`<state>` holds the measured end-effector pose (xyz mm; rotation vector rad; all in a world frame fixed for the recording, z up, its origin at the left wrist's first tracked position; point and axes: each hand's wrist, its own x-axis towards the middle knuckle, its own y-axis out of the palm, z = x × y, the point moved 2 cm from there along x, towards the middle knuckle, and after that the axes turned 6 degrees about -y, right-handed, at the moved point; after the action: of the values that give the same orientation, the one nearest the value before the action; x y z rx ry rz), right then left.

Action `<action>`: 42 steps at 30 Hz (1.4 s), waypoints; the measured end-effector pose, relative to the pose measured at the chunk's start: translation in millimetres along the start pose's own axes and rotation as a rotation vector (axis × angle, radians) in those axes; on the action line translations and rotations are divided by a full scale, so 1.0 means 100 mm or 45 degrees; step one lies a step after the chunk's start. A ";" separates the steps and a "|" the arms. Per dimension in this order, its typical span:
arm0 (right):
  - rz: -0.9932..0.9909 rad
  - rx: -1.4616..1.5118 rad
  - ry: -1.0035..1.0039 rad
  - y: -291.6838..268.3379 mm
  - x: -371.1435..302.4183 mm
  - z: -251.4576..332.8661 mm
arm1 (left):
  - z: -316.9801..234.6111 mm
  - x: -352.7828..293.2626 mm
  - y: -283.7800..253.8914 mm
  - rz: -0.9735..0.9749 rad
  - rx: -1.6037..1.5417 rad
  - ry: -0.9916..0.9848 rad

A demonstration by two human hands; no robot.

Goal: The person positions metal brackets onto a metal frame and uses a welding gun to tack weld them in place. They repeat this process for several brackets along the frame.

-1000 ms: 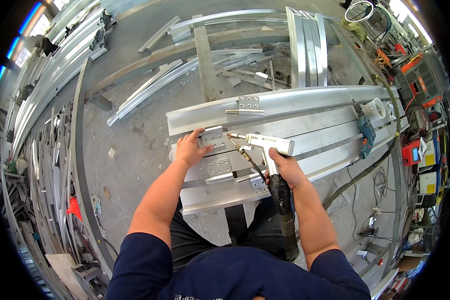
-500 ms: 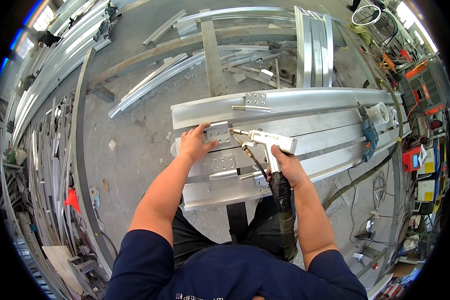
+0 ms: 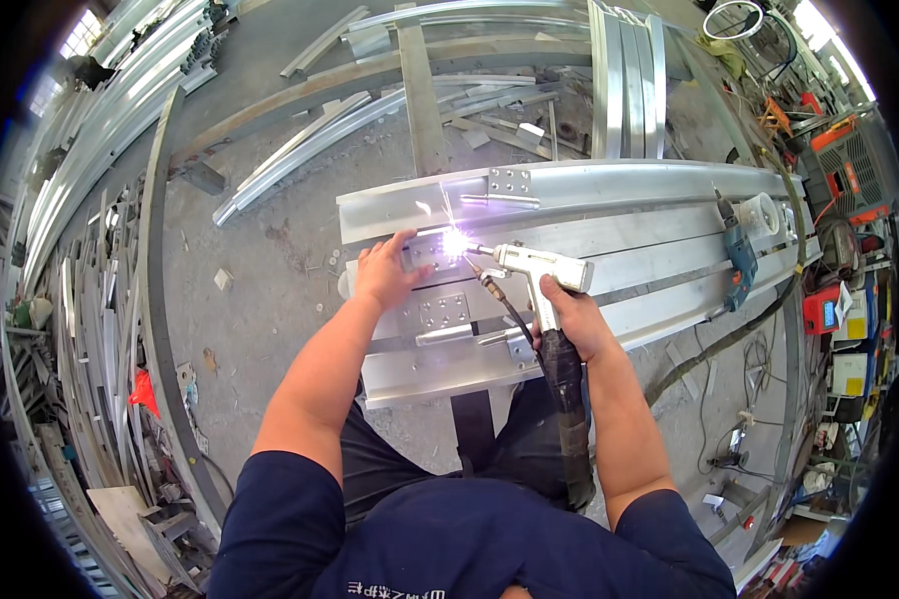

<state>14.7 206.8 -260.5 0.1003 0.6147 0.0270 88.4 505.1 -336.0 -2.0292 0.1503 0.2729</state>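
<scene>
My right hand (image 3: 577, 321) is closed round the grip of a white-and-silver pistol-shaped welding gun (image 3: 541, 266). A black-wrapped cable runs down from the grip, and a thin brass-fitted wire feed lies along the gun. At its nozzle tip a bright violet-white flash (image 3: 455, 243) throws sparks up, hiding the spot beneath. My left hand (image 3: 382, 274) presses with spread fingers on a drilled hinge plate (image 3: 426, 256) beside the flash. That plate lies on silver metal profiles (image 3: 649, 184). Other hinges (image 3: 510, 184) and a drilled plate (image 3: 444, 310) rest on the same profiles.
A blue power drill (image 3: 737, 262) and a white spool (image 3: 759, 214) lie at the profiles' right end. A steel frame beam (image 3: 416, 100) and loose offcuts are beyond. Long metal strips (image 3: 95, 290) are piled left; an orange-and-grey machine (image 3: 847, 172) stands right.
A bright flash with sparks has appeared at the nozzle tip of the welding gun. Both hands keep nearly the same place on the hinge plate and the gun; the view has shifted slightly.
</scene>
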 end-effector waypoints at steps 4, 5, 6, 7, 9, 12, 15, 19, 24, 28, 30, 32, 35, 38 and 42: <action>0.025 -0.006 -0.013 -0.02 -0.01 -0.02 | -0.01 -0.01 0.00 -0.035 0.036 0.010; 0.028 -0.008 -0.011 -0.02 -0.02 -0.02 | 0.00 0.00 0.01 -0.031 0.035 0.013; 0.030 -0.010 -0.012 -0.03 -0.02 -0.03 | 0.00 0.00 0.01 -0.029 0.034 0.017; 0.033 -0.012 -0.012 -0.04 -0.02 -0.03 | 0.00 0.01 0.01 -0.027 0.034 0.021; 0.031 -0.016 -0.007 -0.04 -0.03 -0.04 | 0.01 0.01 0.02 -0.016 0.019 0.020; 0.023 -0.032 -0.002 -0.05 -0.05 -0.03 | 0.01 0.02 0.02 -0.016 0.017 0.020; 0.027 -0.023 -0.007 -0.05 -0.07 -0.03 | 0.03 0.03 0.05 -0.040 0.023 0.037; 0.026 -0.017 -0.018 -0.05 -0.08 -0.04 | 0.05 0.05 0.05 -0.028 0.021 0.031; -0.031 0.027 -0.027 -0.18 -0.23 -0.07 | 0.02 0.02 0.00 -0.020 0.017 0.021; -0.080 0.146 -0.070 -0.37 -0.52 -0.07 | -0.07 -0.05 -0.07 0.018 0.002 -0.007; -0.047 0.182 -0.066 -0.51 -0.73 -0.12 | -0.08 -0.06 0.00 -0.006 0.004 0.027; 0.018 0.204 -0.039 -0.61 -0.93 -0.25 | -0.05 -0.10 -0.02 0.008 -0.002 0.043; 0.195 0.192 -0.056 -0.71 -1.20 -0.37 | 0.23 -0.11 0.12 -0.231 -0.033 0.179; 0.287 0.155 -0.074 -0.88 -1.48 -0.65 | 0.40 -0.44 0.11 -0.502 -0.254 0.097; 0.374 0.282 -0.002 -0.97 -1.70 -1.12 | 1.06 -1.29 0.07 -0.737 -0.345 -0.048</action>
<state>-189.4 111.0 -263.4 0.4048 0.5956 0.2431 -51.3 594.9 -355.2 -2.2314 -0.5179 -0.0382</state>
